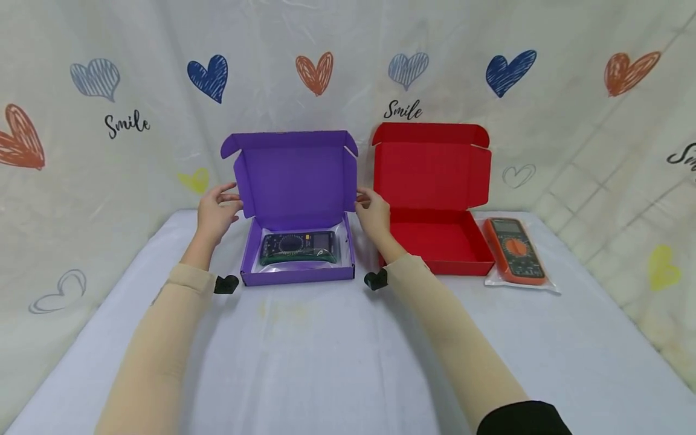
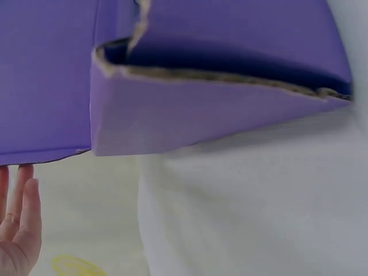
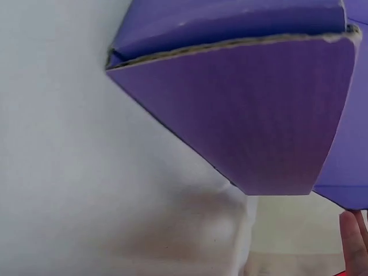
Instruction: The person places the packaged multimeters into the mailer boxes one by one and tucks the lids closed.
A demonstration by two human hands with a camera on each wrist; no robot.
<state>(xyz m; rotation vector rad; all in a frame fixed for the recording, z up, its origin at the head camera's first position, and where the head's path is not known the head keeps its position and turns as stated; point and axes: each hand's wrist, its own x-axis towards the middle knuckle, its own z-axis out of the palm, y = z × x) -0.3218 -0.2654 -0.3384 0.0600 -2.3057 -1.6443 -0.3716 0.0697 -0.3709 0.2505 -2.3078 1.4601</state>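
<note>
A purple cardboard box [image 1: 296, 277] stands with its lid [image 1: 296, 175] raised. In it lies a dark multimeter [image 1: 298, 246] in clear plastic wrapping. My left hand [image 1: 216, 211] is at the lid's left side flap, its fingertips touching the edge. At the right side flap my right hand [image 1: 373, 212] touches the lid with its fingers. The left wrist view has straight fingers [image 2: 26, 215] against the lid's edge. Seen from the right wrist, fingertips [image 3: 351, 236] meet the lid's corner, with most of that hand out of frame.
Right of the purple box stands a red cardboard box [image 1: 457, 266] with its lid up. An orange multimeter [image 1: 515, 251] in a clear bag lies beside it on the white-covered table [image 1: 304, 362]. A white curtain [image 1: 348, 36] printed with hearts hangs behind.
</note>
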